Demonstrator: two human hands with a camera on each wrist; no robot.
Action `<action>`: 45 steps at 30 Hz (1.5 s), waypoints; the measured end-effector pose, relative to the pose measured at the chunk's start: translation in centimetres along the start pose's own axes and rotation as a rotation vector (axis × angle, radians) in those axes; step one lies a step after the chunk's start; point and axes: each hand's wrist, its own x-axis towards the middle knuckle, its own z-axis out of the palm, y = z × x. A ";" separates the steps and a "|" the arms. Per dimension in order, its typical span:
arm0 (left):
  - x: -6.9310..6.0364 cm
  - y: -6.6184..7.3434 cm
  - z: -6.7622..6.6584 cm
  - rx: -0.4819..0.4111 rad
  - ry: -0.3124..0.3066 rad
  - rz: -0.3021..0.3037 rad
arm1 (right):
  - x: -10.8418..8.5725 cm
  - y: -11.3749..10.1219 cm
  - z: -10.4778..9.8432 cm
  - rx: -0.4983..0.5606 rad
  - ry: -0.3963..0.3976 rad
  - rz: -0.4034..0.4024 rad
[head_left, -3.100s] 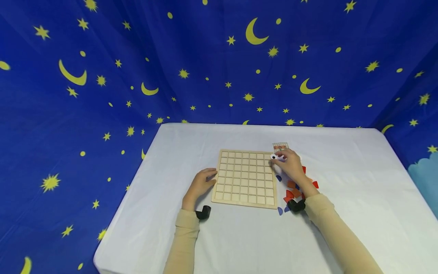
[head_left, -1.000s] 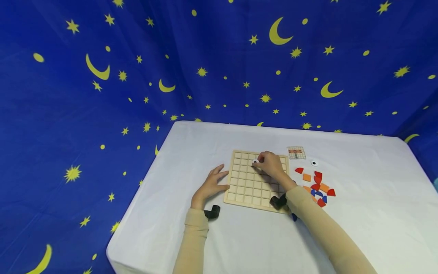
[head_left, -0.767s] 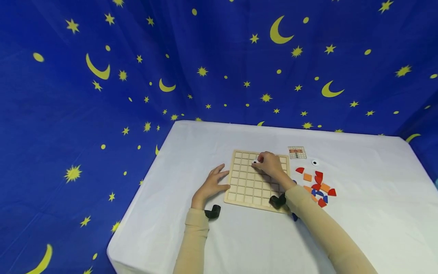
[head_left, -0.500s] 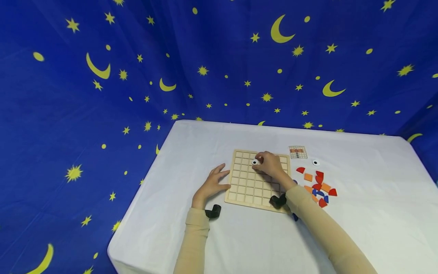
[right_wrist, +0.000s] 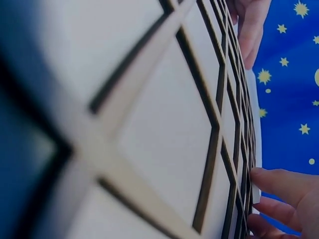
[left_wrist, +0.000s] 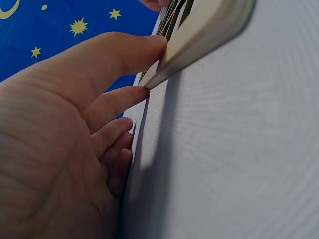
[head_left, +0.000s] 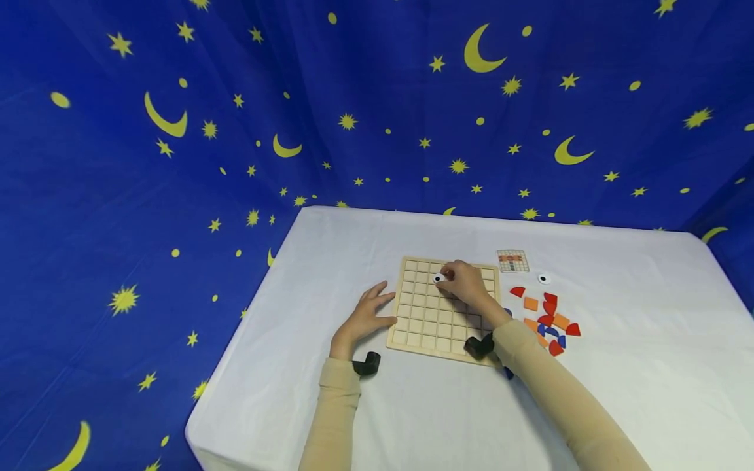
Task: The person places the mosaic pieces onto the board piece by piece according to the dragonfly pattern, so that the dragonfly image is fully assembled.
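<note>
In the head view, a square wooden board with a grid of shallow cells lies on the table. My right hand is over its upper middle and pinches a small white tile with a black dot. Fingertips hide part of that tile, so I cannot tell whether it sits down in a cell. My left hand is at the board's left side, fingers spread; in the left wrist view its thumb and index finger touch the board's edge. The right wrist view shows the grid close up, with the right fingers on it.
Right of the board lie loose red pieces, orange pieces and blue pieces. A second white tile with a black dot lies near a pattern card. Another blue piece shows partly under the right wrist.
From about three seconds ago, my right hand has carried the white tile leftward from the board's right edge to its upper middle. During the last second both hands have hardly moved.
</note>
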 end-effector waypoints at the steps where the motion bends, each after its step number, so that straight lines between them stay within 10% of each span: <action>1: 0.0 0.0 0.0 0.000 0.000 -0.003 | 0.0 0.0 0.0 -0.008 0.002 0.003; 45: 0.3 -0.2 0.1 -0.018 0.005 -0.005 | 0.2 0.4 0.8 -0.005 0.056 -0.063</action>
